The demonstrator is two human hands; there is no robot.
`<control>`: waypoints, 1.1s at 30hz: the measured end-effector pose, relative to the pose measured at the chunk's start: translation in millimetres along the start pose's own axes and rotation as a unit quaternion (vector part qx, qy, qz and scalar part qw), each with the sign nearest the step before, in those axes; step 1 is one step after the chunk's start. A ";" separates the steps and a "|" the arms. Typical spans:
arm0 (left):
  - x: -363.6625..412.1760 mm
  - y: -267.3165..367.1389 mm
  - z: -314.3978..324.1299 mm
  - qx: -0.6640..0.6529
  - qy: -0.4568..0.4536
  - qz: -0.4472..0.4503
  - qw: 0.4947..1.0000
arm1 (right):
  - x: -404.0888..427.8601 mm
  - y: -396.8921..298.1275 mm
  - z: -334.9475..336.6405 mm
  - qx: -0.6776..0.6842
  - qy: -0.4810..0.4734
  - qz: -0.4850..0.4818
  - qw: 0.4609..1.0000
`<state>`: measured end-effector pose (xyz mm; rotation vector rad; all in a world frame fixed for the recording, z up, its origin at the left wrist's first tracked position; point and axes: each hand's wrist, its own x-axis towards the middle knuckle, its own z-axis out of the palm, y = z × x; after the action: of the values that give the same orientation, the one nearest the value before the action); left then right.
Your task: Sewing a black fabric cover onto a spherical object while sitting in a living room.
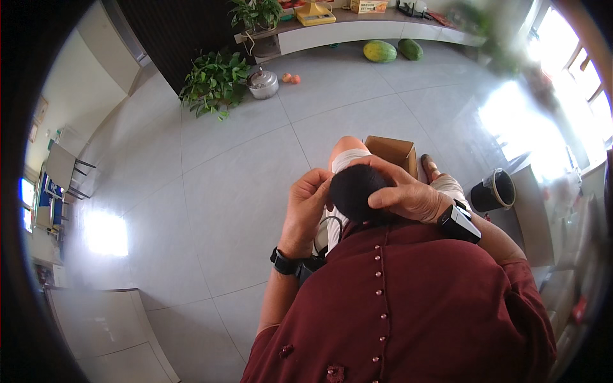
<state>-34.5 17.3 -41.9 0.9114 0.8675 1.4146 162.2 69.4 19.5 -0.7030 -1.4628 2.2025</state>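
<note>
A rounded black ball (pixel 357 191), soft-looking and perhaps of yarn, is held above my lap. My right hand (pixel 400 189) grips it from the right, with the thumb laid across its near side and the fingers over the top. At its left edge, my left hand (pixel 309 198) has thumb and fingertips pinched together against it; any thread between them is too fine to see. Beyond the ball, an open cardboard box (pixel 391 142) stands between my legs, its inside partly hidden by my right hand. Both wrists wear black straps, the right one with a silver-and-black device (pixel 459 224).
A black bin (pixel 487 195) with a plastic liner stands to the right. Farther off on the grey tiles are a leafy potted plant (pixel 215 84), a lidded metal pot (pixel 263 84) and two watermelons (pixel 380 51). A low cabinet (pixel 335 37) bears a yellow scale (pixel 316 14).
</note>
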 end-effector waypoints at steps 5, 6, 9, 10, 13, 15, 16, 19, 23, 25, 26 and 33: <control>-1.9 1.7 0.6 0.050 -0.051 -0.011 0.997 | -0.6 -5.9 3.4 0.127 0.105 -0.044 0.985; -3.6 5.9 2.9 0.051 -0.051 -0.012 0.997 | 0.5 -3.8 -0.7 0.114 0.147 -0.039 0.982; -11.3 22.4 11.8 0.081 -0.096 -0.039 0.991 | 2.0 -3.7 0.1 0.069 0.208 -0.027 0.975; -13.4 25.3 13.5 0.064 -0.112 -0.038 0.991 | 1.9 -3.0 0.6 0.018 0.204 -0.029 0.978; -14.0 21.9 7.0 0.035 -0.125 -0.013 0.991 | 3.1 -9.0 1.8 -0.115 0.172 0.001 0.978; -12.1 17.2 3.5 0.024 -0.124 0.010 0.992 | 4.1 -7.1 -1.6 -0.195 0.145 0.033 0.970; -10.8 15.8 3.5 0.002 -0.086 0.015 0.996 | 6.0 1.0 -8.0 -0.205 0.097 0.015 0.974; -7.9 7.5 -0.7 -0.040 -0.007 -0.006 0.999 | 4.1 -1.9 -2.0 -0.189 0.031 0.024 0.981; -3.2 7.3 1.1 0.000 0.016 0.022 1.000 | 3.5 -3.0 -1.5 -0.138 -0.055 0.052 0.988; -1.9 5.8 4.3 -0.022 0.015 0.000 1.000 | 2.7 3.0 -2.6 0.029 -0.044 0.026 0.998; -1.3 3.7 3.9 -0.022 0.015 0.000 1.000 | 1.5 0.9 -1.9 0.028 -0.044 0.026 0.998; 0.5 -0.6 1.6 -0.016 -0.038 -0.015 0.999 | 3.0 -1.9 -5.0 0.203 0.050 -0.031 0.977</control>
<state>-32.8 17.8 -41.8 0.9188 0.7965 1.3549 163.0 75.5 19.1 -0.6063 -0.9274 2.2793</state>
